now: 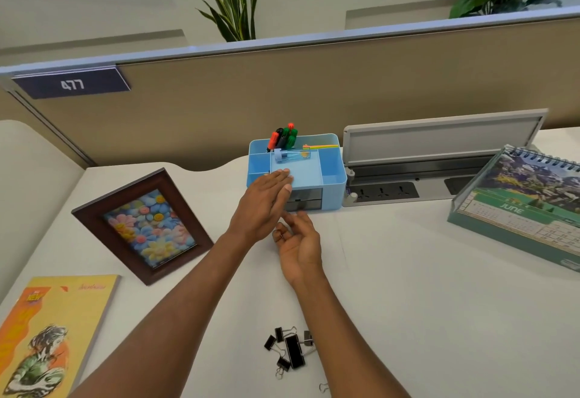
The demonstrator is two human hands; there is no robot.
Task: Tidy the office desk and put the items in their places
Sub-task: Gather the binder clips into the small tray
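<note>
- We count one blue organizer [332, 178] at the back of the desk [408, 288], with two dark drawers [309, 198] in its front.
- One left hand [262, 206] lies flat on the organizer's top, fingers straight and pressed together.
- One right hand [299, 244] sits just before the drawers, fingers loosely curled; we cannot tell whether they pinch anything.
- Five black binder clips [294, 352], one larger, lie near us; the right forearm covers part of one.
- One picture frame [94, 209], one yellow notebook [56, 328] and one calendar [527, 206]; the last two are cut off by the edges.
- The markers [284, 137] overlap, so we cannot count them surely.
</note>
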